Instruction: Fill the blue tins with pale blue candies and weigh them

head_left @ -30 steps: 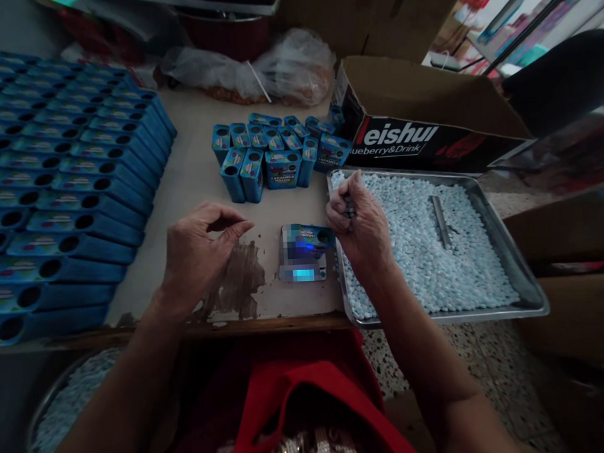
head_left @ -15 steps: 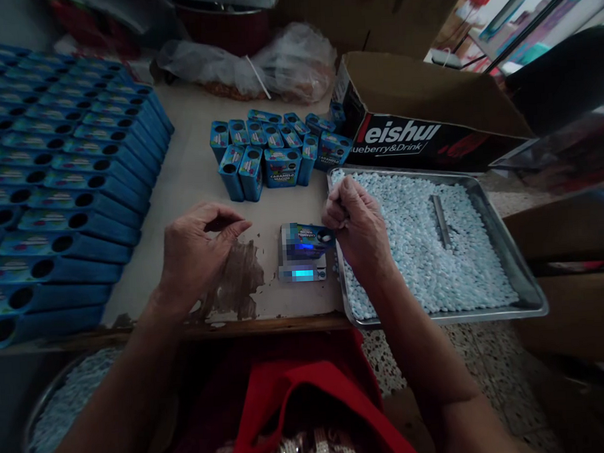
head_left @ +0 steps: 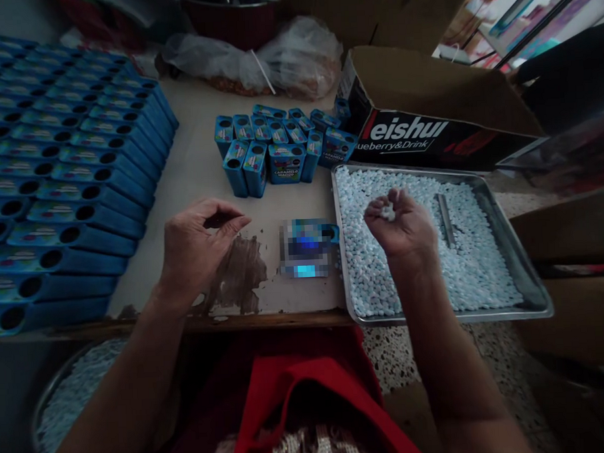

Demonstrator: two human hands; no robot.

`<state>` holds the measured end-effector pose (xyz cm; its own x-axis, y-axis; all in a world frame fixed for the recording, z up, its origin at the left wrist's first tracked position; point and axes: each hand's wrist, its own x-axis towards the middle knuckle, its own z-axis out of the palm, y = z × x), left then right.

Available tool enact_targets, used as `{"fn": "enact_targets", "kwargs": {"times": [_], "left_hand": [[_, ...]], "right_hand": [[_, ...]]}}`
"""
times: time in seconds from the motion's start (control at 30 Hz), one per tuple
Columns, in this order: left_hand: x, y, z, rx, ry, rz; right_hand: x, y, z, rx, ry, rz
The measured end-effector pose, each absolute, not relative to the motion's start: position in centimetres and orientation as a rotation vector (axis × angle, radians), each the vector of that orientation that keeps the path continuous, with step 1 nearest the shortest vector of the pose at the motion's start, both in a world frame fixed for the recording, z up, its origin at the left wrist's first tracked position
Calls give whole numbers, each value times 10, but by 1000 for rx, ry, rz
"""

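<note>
Loosely, pale pieces (head_left: 389,211) are cupped in the curled right grip (head_left: 406,225) over the tray (head_left: 535,302); presumably light, hard and slippery, they are best scooped. Whether the tips of the left grip (head_left: 195,243) meet cannot be told.

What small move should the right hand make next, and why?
Probably ease the right hand left toward the dark opening of the blue box. The hand is turned palm up above the metal tray, with some pale pieces in its curled fingers, and the box lies on a small device with a lit display, its opening on that hand's side.
</note>
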<state>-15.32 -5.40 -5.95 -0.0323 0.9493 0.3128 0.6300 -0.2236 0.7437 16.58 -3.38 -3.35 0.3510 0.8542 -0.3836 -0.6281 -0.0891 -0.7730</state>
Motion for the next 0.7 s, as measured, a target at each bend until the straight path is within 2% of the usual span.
{"fn": "enact_targets", "kwargs": {"times": [0.2,0.4,0.53,0.7], "left_hand": [[-160,-58,-74,1726,1706,1091],[-157,-60,-81,1687,1679,1066],[-162,-60,-84,1678,1665,1044],[-172,-59,-91,1672,1651,953]], "right_hand": [[200,-75,-52,-1471,-310,1452],[193,-76,-23,-1547,-947,1622],[171,-59,1,-1517,-1569,1526],[147,-42,15,-1518,-2164,1133]]}}
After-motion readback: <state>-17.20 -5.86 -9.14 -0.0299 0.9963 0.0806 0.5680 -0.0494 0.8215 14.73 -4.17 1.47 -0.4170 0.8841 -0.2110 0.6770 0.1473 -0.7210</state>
